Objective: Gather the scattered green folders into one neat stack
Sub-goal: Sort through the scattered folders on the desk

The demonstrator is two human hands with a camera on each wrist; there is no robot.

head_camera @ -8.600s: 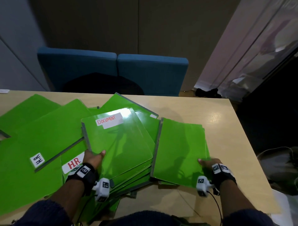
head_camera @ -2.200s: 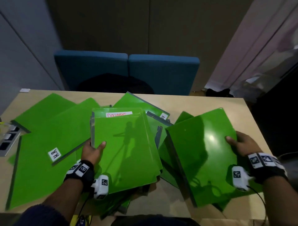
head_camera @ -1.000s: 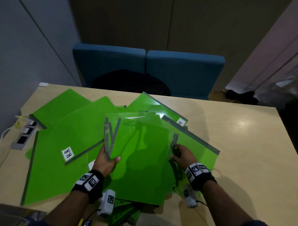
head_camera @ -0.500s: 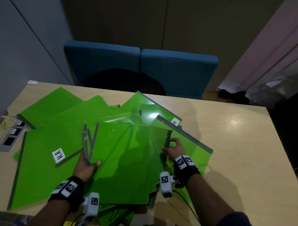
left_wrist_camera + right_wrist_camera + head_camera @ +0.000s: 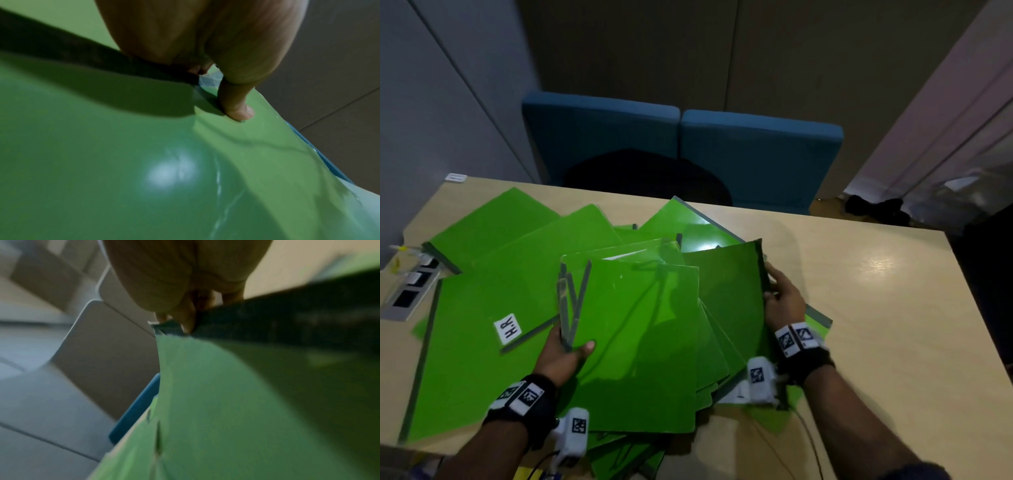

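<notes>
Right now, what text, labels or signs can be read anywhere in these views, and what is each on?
"H.R": white label on a green folder left of the left hand.
Square black-and-white markers on both wristbands: patterns, no words.
White label under the top folders: mostly hidden, unreadable.
Wrist views: no text.

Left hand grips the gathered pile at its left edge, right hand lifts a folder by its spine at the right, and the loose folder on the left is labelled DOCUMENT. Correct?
Not quite. The label on the loose folder reads H.R., not DOCUMENT, as the head view shows. The left hand does grip the pile, and the right hand does lift a folder by its spine.
</notes>
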